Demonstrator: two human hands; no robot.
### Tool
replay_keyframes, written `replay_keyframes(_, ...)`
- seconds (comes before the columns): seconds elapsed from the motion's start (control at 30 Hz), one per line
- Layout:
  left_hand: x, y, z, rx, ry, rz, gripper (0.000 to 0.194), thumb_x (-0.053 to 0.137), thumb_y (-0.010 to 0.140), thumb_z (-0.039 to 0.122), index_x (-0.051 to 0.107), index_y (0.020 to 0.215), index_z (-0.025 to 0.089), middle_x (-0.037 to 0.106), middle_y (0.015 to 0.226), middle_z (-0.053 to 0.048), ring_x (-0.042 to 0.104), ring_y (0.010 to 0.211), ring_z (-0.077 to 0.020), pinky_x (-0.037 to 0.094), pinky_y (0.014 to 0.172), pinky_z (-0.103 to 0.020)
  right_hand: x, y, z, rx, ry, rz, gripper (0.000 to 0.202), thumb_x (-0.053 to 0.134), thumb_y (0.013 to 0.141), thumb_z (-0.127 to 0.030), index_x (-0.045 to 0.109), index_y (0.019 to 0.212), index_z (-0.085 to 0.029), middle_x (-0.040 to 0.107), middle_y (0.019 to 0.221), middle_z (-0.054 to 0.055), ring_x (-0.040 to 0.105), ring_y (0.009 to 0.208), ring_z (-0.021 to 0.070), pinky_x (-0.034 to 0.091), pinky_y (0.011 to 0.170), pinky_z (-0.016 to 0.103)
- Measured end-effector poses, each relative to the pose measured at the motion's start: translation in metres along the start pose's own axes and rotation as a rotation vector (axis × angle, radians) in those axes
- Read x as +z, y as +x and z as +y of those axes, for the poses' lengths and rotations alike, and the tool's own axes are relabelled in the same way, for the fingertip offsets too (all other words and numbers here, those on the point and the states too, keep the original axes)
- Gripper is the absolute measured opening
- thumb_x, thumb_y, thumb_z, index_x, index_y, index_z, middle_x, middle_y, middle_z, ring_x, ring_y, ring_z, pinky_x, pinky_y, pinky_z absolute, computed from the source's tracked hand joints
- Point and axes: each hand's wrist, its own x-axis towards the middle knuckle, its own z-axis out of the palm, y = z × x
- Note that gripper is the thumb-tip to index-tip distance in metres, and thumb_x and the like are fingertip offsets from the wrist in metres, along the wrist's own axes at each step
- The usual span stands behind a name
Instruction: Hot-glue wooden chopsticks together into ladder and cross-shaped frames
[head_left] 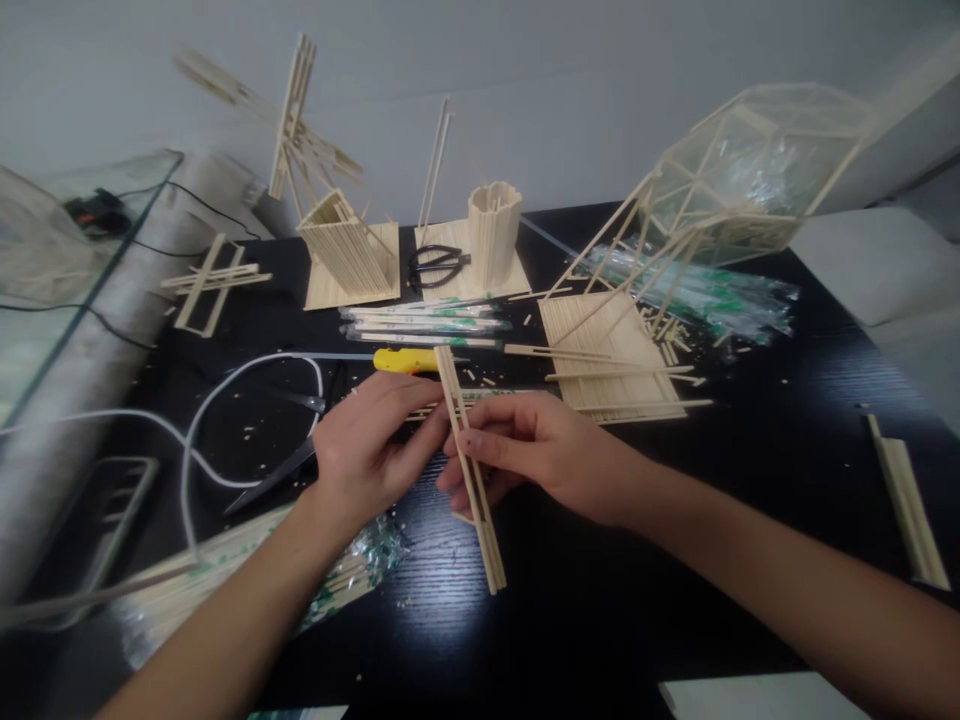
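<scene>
Over blk table, slim slotted wdn frame, in R hand

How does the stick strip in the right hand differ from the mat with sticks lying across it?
The strip is narrow, with open gaps along it; the mat is broad and closely filled. The strip is held in the right hand; the mat lies flat on the black table. Both have a pale wood colour.
</scene>
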Motion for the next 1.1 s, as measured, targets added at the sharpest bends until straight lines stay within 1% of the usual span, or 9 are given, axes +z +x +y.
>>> replay_keyframes(0.13,0.0002,-0.0018,-0.0011,0.017,-0.011,-0.011,0.023,0.073,0.092,0.011,0.076,0.110,0.025,0.082,0.095,-0.001,0.078,0.084,-0.0188,0.060,0.080,-0.032,0.0021,-0.0002,0.0003,0.003,0.018,-0.002,0.029,0.086,0.090,-0.040,0.073,0.095,-0.014,0.080,0.090,0.004,0.079,0.079,0.0138,0.066,0.079,0.027)
replay_keyframes(0.23,0.0001,-0.0030,-0.0007,0.012,-0.006,-0.015,0.022,0.073,0.093,0.011,0.076,0.110,0.024,0.082,0.095,-0.002,0.078,0.084,-0.0186,0.060,0.079,-0.032,0.0032,-0.0002,0.0011,0.004,0.022,0.006,0.033,0.087,0.087,-0.043,0.073,0.093,-0.014,0.079,0.088,0.004,0.079,0.079,0.0138,0.066,0.077,0.027)
replay_keyframes(0.43,0.0004,-0.0027,0.0025,-0.023,-0.014,-0.007,0.017,0.073,0.094,0.015,0.078,0.106,0.026,0.082,0.092,-0.001,0.077,0.079,-0.0202,0.061,0.076,-0.035,0.0035,-0.0005,0.0007,-0.002,-0.011,0.009,0.034,0.086,0.088,-0.045,0.073,0.093,-0.014,0.079,0.088,0.004,0.078,0.080,0.0144,0.066,0.078,0.028)
replay_keyframes(0.67,0.0002,-0.0028,0.0024,-0.003,-0.019,-0.016,0.023,0.071,0.093,0.010,0.077,0.110,0.024,0.082,0.093,-0.002,0.077,0.082,-0.0195,0.060,0.078,-0.034,0.0044,-0.0012,0.0002,-0.001,-0.008,0.010,0.035,0.087,0.087,-0.046,0.073,0.093,-0.015,0.079,0.088,0.004,0.078,0.079,0.0139,0.066,0.078,0.028)
replay_keyframes(0.8,0.0000,-0.0032,0.0025,-0.009,-0.023,-0.014,0.023,0.072,0.092,0.010,0.077,0.110,0.025,0.082,0.094,-0.002,0.076,0.082,-0.0194,0.060,0.078,-0.034,0.0041,-0.0009,0.0007,-0.011,-0.004,0.005,0.037,0.087,0.086,-0.047,0.072,0.093,-0.015,0.079,0.087,0.003,0.077,0.079,0.0135,0.065,0.077,0.027)
replay_keyframes(0.9,0.0002,-0.0033,0.0024,-0.011,-0.028,-0.011,0.023,0.073,0.092,0.011,0.077,0.110,0.025,0.082,0.094,-0.001,0.076,0.082,-0.0190,0.060,0.078,-0.033,0.0037,-0.0008,0.0011,-0.012,-0.006,0.000,0.032,0.085,0.089,-0.044,0.073,0.094,-0.015,0.079,0.087,0.003,0.078,0.080,0.0132,0.065,0.078,0.027)
replay_keyframes(1.03,0.0002,-0.0031,0.0016,-0.012,-0.022,-0.009,0.022,0.072,0.094,0.013,0.077,0.111,0.027,0.082,0.095,-0.001,0.077,0.083,-0.0195,0.060,0.077,-0.034,0.0039,-0.0014,0.0012,-0.019,-0.008,-0.002,0.020,0.078,0.097,-0.034,0.073,0.096,-0.015,0.079,0.089,0.003,0.078,0.080,0.0122,0.065,0.079,0.026)
replay_keyframes(1.1,0.0002,-0.0031,0.0006,-0.013,-0.022,-0.015,0.023,0.071,0.094,0.012,0.076,0.112,0.026,0.082,0.096,-0.001,0.077,0.085,-0.0194,0.060,0.079,-0.033,0.0040,-0.0013,0.0016,-0.019,0.003,0.003,0.016,0.076,0.099,-0.030,0.073,0.096,-0.015,0.079,0.089,0.003,0.078,0.080,0.0119,0.065,0.079,0.025)
